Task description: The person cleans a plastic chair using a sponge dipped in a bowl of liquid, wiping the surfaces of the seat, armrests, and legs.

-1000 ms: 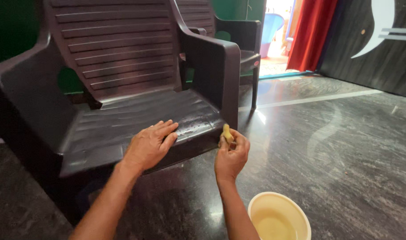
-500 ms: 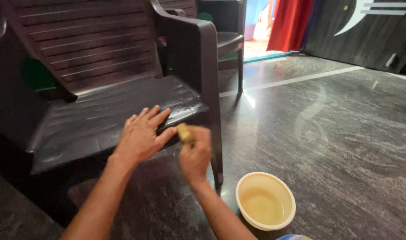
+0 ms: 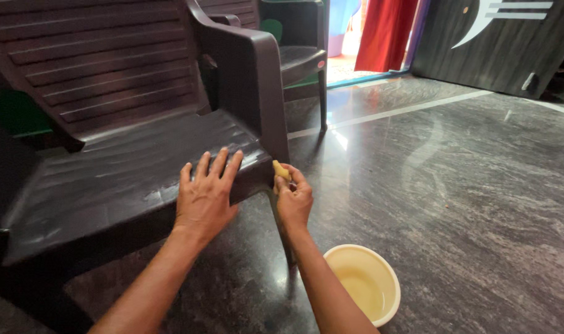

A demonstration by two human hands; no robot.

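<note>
A dark brown plastic chair (image 3: 121,154) fills the left of the head view. My left hand (image 3: 204,195) lies flat, fingers spread, on the front edge of its seat. My right hand (image 3: 293,198) grips a small yellow sponge (image 3: 281,170) and presses it against the chair's front right leg, just under the armrest post. A cream plastic bowl (image 3: 363,291) with some liquid stands on the floor below my right forearm.
A second dark chair (image 3: 294,55) stands behind the first. Dark polished stone floor (image 3: 467,198) stretches to the right. A red curtain (image 3: 387,34) hangs at an open doorway at the back, with a dark panelled wall (image 3: 498,43) beside it.
My right hand with the sponge has slid along the seat's front edge and back to the right corner by the leg. My left hand stayed flat on the seat. The view shifted slightly.
</note>
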